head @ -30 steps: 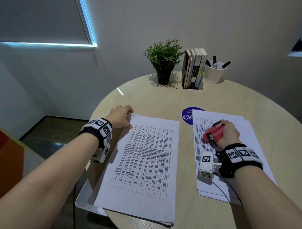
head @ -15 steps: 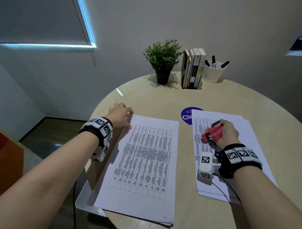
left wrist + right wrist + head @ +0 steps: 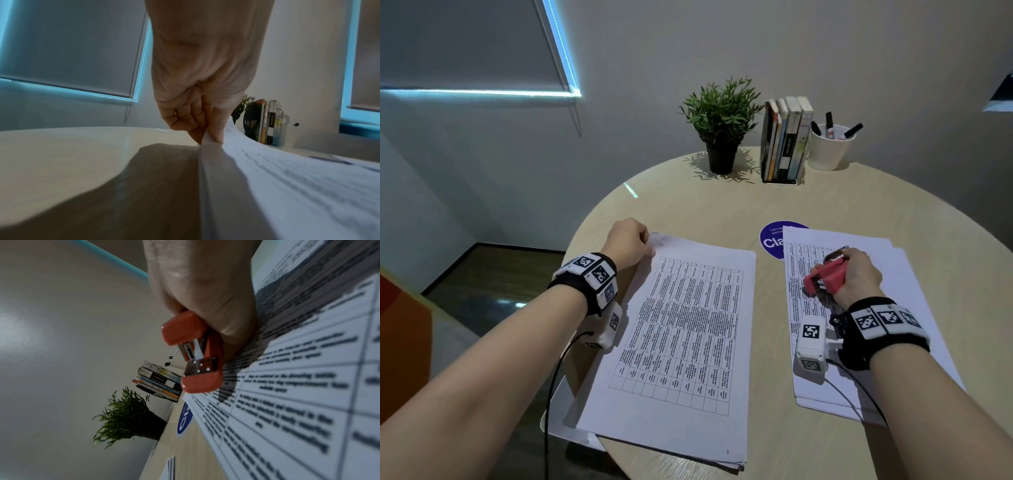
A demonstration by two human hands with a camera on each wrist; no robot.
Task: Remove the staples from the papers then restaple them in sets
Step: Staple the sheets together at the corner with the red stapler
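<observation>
- Papers lie in two stacks on the round wooden table, with the blue round sticker as the landmark between their far ends.
- Left stack of papers sits to the left of the sticker and nearer the person; its top sheet carries a printed grid, and its near end hangs past the table's edge.
- Left hand is at that stack's far-left corner, well to the left of the sticker. The left wrist view shows its thumb and fingers pinching the corner and lifting it off the table, so the sheets curve upward.
- Right stack of papers lies just right of the sticker, covering part of it.
- Right hand rests on this stack, near the sticker and on its right, fingers wrapped tightly around a red stapler. The stapler's metal mouth points left and stands slightly apart in the right wrist view.
- Beyond the sticker, at the table's far edge, stand a potted plant, a row of books and a white cup of markers.
</observation>
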